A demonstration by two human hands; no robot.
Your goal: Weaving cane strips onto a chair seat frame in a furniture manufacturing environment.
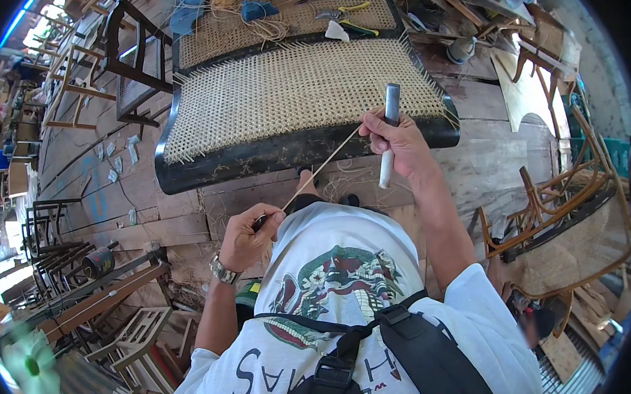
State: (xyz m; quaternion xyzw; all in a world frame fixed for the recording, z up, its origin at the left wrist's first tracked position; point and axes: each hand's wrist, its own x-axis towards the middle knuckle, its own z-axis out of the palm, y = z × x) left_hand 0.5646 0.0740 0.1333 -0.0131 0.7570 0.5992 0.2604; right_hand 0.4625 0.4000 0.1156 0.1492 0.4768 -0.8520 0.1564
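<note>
A thin cane strand (321,169) runs taut and slanting between my two hands, over the near edge of a black frame. My left hand (247,236) is closed on the strand's lower end and also grips a small dark object (259,223), mostly hidden by the fingers. The strand's upper end is pinched in my right hand (397,141). That same hand holds a grey metal bar (392,104), upright and poking out above and below the fist. Just beyond lies the woven cane panel (286,89) on the black frame (254,161), with loose strand ends along its edges.
Yellow-handled pliers (356,27), a white scrap (336,31), a blue piece (258,10) and cane bundles (267,30) lie on the panel's far part. A dark chair (135,70) stands at left, a cane-backed bench (568,245) at right. Scraps (133,149) litter the plank floor.
</note>
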